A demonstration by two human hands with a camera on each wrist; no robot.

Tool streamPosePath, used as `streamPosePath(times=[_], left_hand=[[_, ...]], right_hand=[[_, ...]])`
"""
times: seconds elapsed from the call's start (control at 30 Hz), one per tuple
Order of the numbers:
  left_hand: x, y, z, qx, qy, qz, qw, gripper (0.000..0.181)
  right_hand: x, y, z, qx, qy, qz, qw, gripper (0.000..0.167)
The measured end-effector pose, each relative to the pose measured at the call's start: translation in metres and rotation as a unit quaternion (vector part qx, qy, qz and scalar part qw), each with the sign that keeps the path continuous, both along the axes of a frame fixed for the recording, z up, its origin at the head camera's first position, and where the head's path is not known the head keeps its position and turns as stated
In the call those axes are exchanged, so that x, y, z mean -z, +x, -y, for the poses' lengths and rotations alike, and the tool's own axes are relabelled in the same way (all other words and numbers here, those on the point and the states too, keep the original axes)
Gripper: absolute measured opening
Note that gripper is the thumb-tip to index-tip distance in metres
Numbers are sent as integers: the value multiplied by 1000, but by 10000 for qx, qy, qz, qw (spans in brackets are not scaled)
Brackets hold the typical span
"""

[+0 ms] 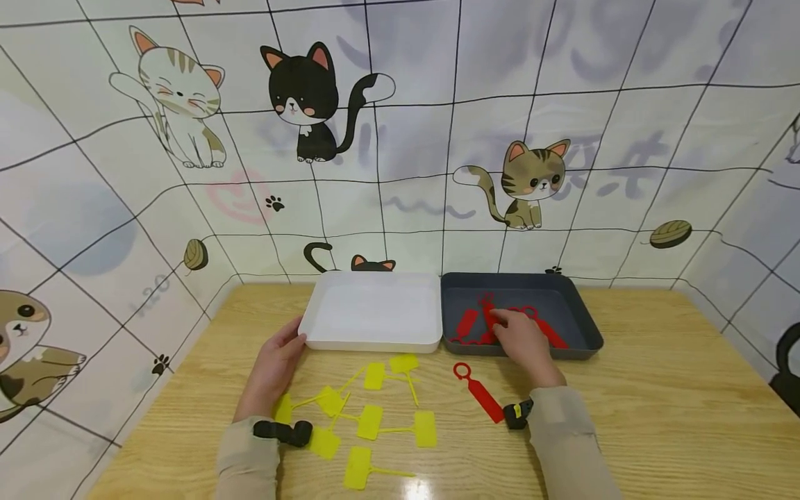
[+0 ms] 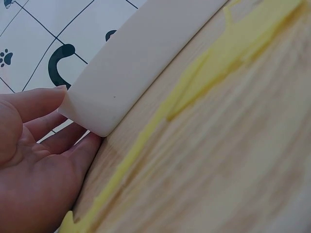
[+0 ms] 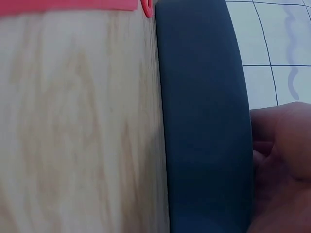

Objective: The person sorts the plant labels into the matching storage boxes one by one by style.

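Note:
My left hand holds the left front corner of the white tray, thumb at the rim and fingers around the outside of the corner. Inside the dark grey tray, my right hand pinches a red plastic tag among several other red tags; its fingertips are partly hidden. From the right wrist camera, the grey tray's wall covers most of those fingers. One red ring-ended tag lies on the table, in front of the grey tray.
Several yellow cable-tie tags are scattered over the wooden table in front of the white tray, some overlapping. Both trays stand side by side near the back edge. A cat-patterned cloth hangs behind and at the sides.

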State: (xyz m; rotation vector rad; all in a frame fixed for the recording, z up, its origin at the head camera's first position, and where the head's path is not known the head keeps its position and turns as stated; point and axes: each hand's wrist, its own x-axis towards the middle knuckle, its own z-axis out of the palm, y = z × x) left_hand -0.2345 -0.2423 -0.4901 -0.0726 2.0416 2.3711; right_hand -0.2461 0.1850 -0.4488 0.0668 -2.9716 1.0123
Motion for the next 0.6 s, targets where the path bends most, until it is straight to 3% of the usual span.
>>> streamPosePath(times=[0.3, 0.6], left_hand=[[-1, 1, -1, 16, -10, 2, 10000, 50], [0, 1, 0, -4, 50, 30, 10000, 50]], right_hand=[[4, 2, -1, -181, -37, -424, 9989, 35], [5, 0, 0, 48, -396, -732, 9965, 23]])
